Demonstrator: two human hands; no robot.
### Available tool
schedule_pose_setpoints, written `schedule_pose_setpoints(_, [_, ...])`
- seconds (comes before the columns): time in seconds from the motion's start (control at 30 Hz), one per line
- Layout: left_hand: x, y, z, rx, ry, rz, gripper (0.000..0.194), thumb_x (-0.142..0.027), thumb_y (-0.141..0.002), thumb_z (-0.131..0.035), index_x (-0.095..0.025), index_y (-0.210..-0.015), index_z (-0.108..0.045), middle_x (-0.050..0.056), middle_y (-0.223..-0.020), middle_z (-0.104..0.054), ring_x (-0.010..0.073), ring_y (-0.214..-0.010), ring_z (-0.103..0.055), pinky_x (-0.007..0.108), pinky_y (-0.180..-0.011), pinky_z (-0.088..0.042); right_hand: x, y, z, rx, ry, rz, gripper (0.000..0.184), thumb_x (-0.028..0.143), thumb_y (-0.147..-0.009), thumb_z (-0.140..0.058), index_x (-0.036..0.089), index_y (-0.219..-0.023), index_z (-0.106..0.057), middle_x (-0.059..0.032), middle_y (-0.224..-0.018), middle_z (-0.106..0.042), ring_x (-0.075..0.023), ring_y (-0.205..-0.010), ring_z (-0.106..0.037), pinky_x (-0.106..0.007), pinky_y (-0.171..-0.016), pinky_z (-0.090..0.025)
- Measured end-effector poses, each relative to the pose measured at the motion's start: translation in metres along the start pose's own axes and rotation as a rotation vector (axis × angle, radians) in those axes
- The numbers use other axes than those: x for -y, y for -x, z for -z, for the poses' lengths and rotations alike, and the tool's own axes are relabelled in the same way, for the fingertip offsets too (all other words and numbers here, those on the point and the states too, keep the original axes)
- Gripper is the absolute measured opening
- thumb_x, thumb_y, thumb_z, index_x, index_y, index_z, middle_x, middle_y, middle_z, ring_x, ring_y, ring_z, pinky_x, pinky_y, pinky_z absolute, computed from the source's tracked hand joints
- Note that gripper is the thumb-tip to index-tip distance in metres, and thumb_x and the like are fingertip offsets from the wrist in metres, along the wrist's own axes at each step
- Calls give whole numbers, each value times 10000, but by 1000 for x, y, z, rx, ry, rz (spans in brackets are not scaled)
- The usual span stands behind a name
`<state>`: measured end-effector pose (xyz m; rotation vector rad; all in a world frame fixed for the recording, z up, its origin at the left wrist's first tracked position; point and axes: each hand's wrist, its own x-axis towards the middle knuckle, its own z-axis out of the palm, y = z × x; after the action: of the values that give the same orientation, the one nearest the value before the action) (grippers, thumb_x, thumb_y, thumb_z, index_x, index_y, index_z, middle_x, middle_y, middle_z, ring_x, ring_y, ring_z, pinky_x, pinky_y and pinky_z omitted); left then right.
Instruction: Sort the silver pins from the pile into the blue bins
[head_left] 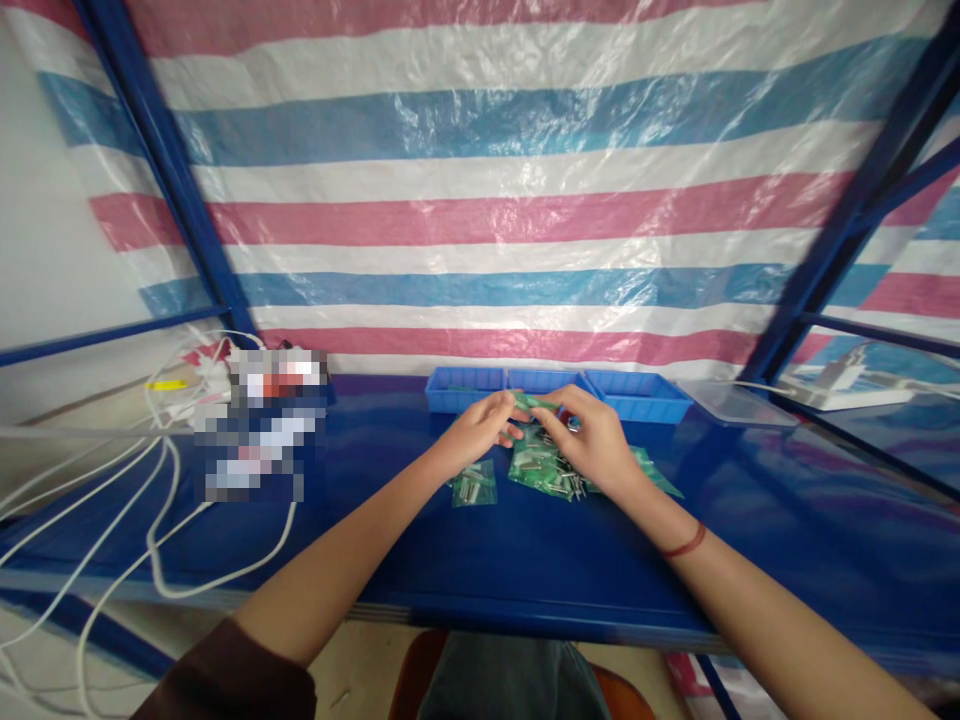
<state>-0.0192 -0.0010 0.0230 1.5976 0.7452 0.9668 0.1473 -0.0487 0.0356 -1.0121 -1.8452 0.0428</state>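
Both hands meet above the middle of a blue table, with a small green plastic bag [534, 402] between them. My left hand [487, 425] pinches the bag's left end, its lower fingers partly curled. On the other side, my right hand [589, 430] grips the bag's right edge between thumb and fingers. Beneath the hands lies a larger green bag [536, 465] with many small metal pins [574, 485] on and around it. Another small clear-green bag [475, 484] with metal pieces inside rests below my left hand. What the held bag contains cannot be made out.
Behind the hands stand three blue bins [637, 398] in a row. A clear plastic lid or sheet [739, 402] lies to their right, near a white power strip [840, 385]. White cables [169, 520] trail over the table's left side beside a blurred-out patch. Blue posts frame a striped tarp.
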Motion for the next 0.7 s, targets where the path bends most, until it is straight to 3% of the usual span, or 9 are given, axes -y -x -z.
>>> schedule_pose_setpoints(0.1, [-3,2,-3,31,132,132,565,-625,-841,-305,-148,-950,-588,111,-862,-666,136,-625,-612,251,-531,-468,-1,2,7,-11,194,243,219,201,-857,-453,197,-970,-641,-95,-931,-630,-212,-883,-553,-375,-787,-453])
schedule_pose_setpoints(0.23, [-5,4,-4,12,67,15,332,-459,-791,-565,-155,-921,-587,48,-789,-650,114,-648,-602,233,-593,-473,-1,2,9,29,276,307,279,169,-850,-430,222,-1042,-626,-97,-1043,-588,-218,-915,-530,-374,-784,-452])
schedule_pose_setpoints(0.3, [-5,4,-3,-60,-8,-71,274,-386,-795,-576,-157,-947,-578,34,-803,-647,111,-658,-600,235,-610,-480,1,2,7,-10,230,209,290,202,-860,-422,213,-1093,-594,-99,-1034,-580,-199,-845,-545,-351,-746,-461])
schedule_pose_setpoints(0.4, [-5,4,-2,-181,-148,-223,220,-333,-824,-537,-154,-945,-577,41,-840,-654,135,-725,-611,262,-652,-495,6,2,4,-80,66,-89,321,326,-883,-413,189,-1147,-533,-65,-830,-609,-154,-632,-548,-305,-614,-464])
schedule_pose_setpoints(0.5, [-7,6,-1,-231,-363,-440,156,-287,-828,-548,-179,-927,-603,43,-915,-657,162,-865,-605,310,-775,-489,10,0,2,33,-269,-358,413,485,-878,-368,172,-1098,-523,-14,-634,-588,-128,-480,-516,-258,-464,-424])
schedule_pose_setpoints(0.6, [-8,7,-1,-217,-537,-626,138,-221,-842,-539,-217,-951,-624,44,-1022,-633,175,-1021,-553,360,-919,-431,12,-3,1,122,-613,-476,449,551,-839,-398,152,-970,-558,-42,-695,-618,-125,-508,-545,-243,-445,-434])
schedule_pose_setpoints(0.7, [-7,7,-1,-179,-619,-660,214,-179,-863,-490,-245,-1025,-614,48,-1058,-605,176,-1073,-517,389,-962,-407,11,-6,1,41,-769,-555,394,521,-790,-499,151,-900,-578,-61,-772,-630,-133,-597,-574,-250,-508,-470])
